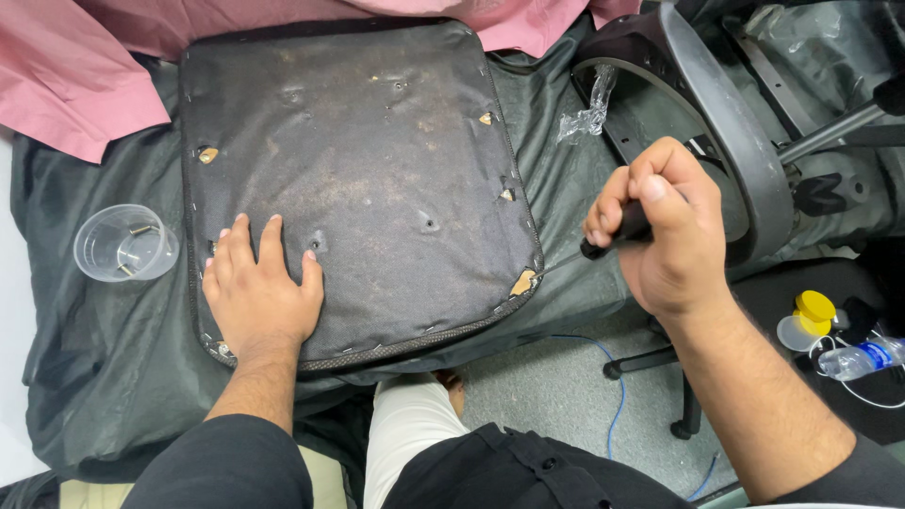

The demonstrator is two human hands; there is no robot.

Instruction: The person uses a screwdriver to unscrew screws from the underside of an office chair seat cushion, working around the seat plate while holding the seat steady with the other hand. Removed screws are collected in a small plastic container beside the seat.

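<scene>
An upturned chair seat pad (377, 170), covered in worn black fabric with small torn holes, lies on a dark sheet. My left hand (259, 287) rests flat on its near left corner, fingers spread. My right hand (665, 236) grips the black handle of a screwdriver (603, 240). Its thin shaft points left, with the tip at a torn spot on the pad's near right corner (523, 281).
A clear plastic cup (124, 243) holding a few metal pieces stands left of the pad. Pink cloth (85, 75) lies at the back. A black chair frame (726, 123) is at the right. On the floor are a bottle (863, 358), a yellow lid (815, 306) and a blue cable (613, 386).
</scene>
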